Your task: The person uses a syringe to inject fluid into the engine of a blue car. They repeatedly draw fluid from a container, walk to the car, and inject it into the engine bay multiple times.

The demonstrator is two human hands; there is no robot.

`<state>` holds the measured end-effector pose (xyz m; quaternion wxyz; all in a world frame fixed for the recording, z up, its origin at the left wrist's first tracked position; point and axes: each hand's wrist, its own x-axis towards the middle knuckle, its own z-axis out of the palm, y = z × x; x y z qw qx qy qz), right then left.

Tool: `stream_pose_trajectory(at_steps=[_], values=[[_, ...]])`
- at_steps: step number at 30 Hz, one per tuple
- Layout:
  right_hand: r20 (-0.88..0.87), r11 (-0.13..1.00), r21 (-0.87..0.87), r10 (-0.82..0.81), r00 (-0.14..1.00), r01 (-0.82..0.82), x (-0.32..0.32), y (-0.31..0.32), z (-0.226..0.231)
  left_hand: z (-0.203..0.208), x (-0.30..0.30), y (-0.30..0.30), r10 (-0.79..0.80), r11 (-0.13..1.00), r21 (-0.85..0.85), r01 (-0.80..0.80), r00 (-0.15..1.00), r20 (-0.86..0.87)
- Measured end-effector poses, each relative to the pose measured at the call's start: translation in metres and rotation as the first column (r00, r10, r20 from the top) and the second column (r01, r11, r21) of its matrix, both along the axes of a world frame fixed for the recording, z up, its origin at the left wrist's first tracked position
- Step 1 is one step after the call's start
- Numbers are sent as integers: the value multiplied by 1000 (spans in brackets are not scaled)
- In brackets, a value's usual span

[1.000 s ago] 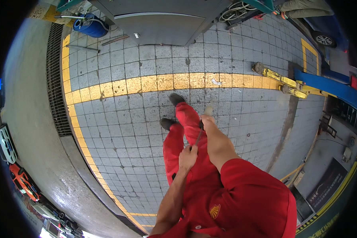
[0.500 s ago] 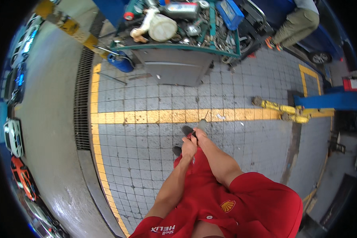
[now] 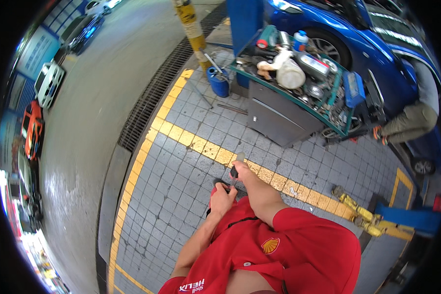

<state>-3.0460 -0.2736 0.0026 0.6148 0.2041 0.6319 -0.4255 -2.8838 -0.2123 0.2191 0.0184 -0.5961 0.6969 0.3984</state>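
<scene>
I've got the main piece at centre: a dark-handled tool with a pale, blurred far end [image 3: 234,170], gripped in the right hand [image 3: 241,172], fingers curled closed round its dark part. The left hand [image 3: 223,199], nearer and lower, has its fingers bent in tight on a slim grey metal shaft with a dark end [image 3: 233,182]; can't tell if shaft and tool are one piece. Step in hand, my read: both are just being held out in front of the body, nothing worked on. Next move should call for a firm grip and the thin metal kept clear of the fingers. Versus half a second ago: view has swung, so the grey metal cart with a cluttered, teal-rimmed top [image 3: 279,122] sits more to the right and fuller in sight, a glossy blue car [image 3: 384,73] shows beyond it, and the hands are slightly farther apart. Outward: yellow painted floor line [image 3: 181,135] just past the hands, small blue drum [image 3: 217,83] far, co-worker in khaki trousers [image 3: 411,120] far right, yellow lift arm [image 3: 355,206] right.
</scene>
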Motion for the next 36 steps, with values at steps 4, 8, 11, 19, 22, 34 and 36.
stream_pose_trajectory(at_steps=[4, 8, 11, 19, 22, 34, 36], values=[[29, 991, -54, 121, 992, -119, 11, -73, 9, 25, 29, -38, 116, 993, -27, -119, 989, -93], [110, 985, -156, 92, 990, -75, 33, -181, 15, 15, 59, -126, 175, 956, -195, -221, 958, -228], [39, 976, -218, 32, 999, -22, 79, -282, 42, 1, 80, -232, 160, 921, -312, -233, 957, -243], [-249, 835, -302, 396, 884, -459, 214, -515, 180, 7, 159, -481, 335, 842, -356, -404, 911, -242], [-31, 869, -384, 325, 945, -311, 200, -598, 111, 32, 152, -570, 388, 868, -183, -461, 860, -331], [-92, 625, -466, 670, 737, -626, 145, -832, 151, 3, 216, -801, 333, 883, -224, -413, 887, -320], [-53, 583, -409, 753, 655, -702, 108, -874, 149, -23, 211, -826, 422, 856, -187, -482, 860, -286]])
